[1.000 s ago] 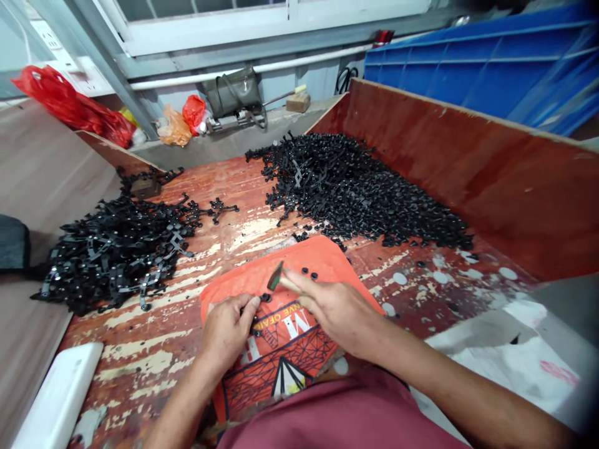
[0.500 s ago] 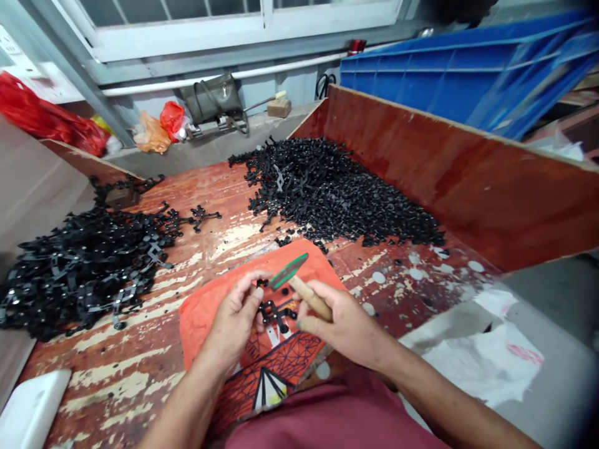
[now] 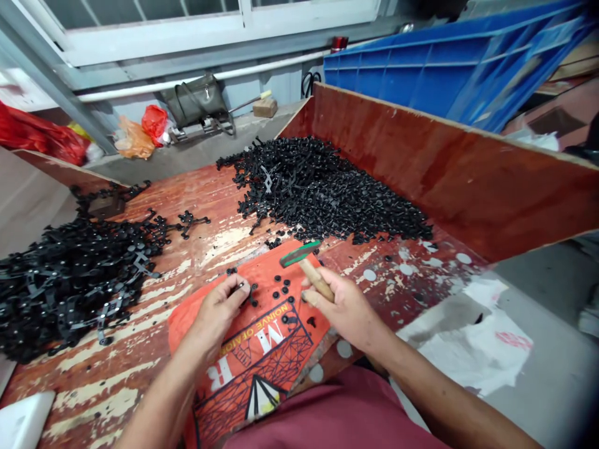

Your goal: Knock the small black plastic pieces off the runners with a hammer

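My right hand (image 3: 349,302) is closed round the wooden handle of a hammer (image 3: 318,279). The hammer's narrow green-edged head is raised over an orange printed cloth (image 3: 262,355). My left hand (image 3: 222,305) is closed, thumb and fingers pinched on a black jointed linkage piece (image 3: 253,294). Most of that piece is hidden by the fingers, with round black ends poking out. Several small round black caps (image 3: 276,294) lie loose on the cloth between my hands. A small black part (image 3: 311,322) rests near the cloth's right edge.
A large heap of small black parts (image 3: 322,187) spreads behind the cloth. Another pile of black linkages (image 3: 70,280) lies at left. A red-brown board (image 3: 421,149) walls the right side, with a blue crate (image 3: 421,68) beyond it. White sheeting (image 3: 468,337) lies at right.
My left hand has drawn left and toward me with the linkage, uncovering loose caps and print on the cloth. The hammer head has turned flatter. The whole view has shifted slightly.
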`<action>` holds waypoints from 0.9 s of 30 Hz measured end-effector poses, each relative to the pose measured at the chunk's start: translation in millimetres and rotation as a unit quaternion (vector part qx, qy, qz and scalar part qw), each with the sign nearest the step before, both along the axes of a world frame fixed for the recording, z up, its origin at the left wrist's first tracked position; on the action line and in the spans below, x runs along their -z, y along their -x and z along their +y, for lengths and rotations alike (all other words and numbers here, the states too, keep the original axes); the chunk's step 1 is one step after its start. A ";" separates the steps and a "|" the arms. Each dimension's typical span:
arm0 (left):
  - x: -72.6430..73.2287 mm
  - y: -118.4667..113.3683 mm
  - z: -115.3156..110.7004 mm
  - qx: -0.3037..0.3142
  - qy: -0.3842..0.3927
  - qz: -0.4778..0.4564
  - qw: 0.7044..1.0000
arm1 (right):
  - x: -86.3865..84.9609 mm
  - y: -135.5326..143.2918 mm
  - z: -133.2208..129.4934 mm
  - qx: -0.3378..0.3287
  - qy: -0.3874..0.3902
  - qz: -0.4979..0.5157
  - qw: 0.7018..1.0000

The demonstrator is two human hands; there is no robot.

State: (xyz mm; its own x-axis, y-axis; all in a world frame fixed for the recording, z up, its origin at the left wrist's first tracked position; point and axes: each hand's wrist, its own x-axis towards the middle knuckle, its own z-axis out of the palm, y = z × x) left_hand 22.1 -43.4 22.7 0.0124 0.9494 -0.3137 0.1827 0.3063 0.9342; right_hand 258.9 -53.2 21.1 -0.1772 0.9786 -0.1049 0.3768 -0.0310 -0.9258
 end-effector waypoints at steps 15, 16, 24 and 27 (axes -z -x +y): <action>1.0 -26.8 47.5 0.080 0.082 0.008 0.993 | 19.5 -33.8 -1.6 -0.004 -0.001 -0.103 0.995; 1.1 -26.8 47.8 0.085 0.081 0.008 0.993 | 19.3 -33.8 -1.2 -0.006 -0.002 -0.104 0.995; 9.5 -26.4 55.3 0.114 0.065 0.066 0.989 | 17.6 -34.7 -2.1 -0.014 -0.015 -0.138 0.990; 14.8 -24.3 56.6 0.118 0.050 0.064 0.990 | 11.9 -34.7 -2.3 -0.027 -0.038 -0.155 0.987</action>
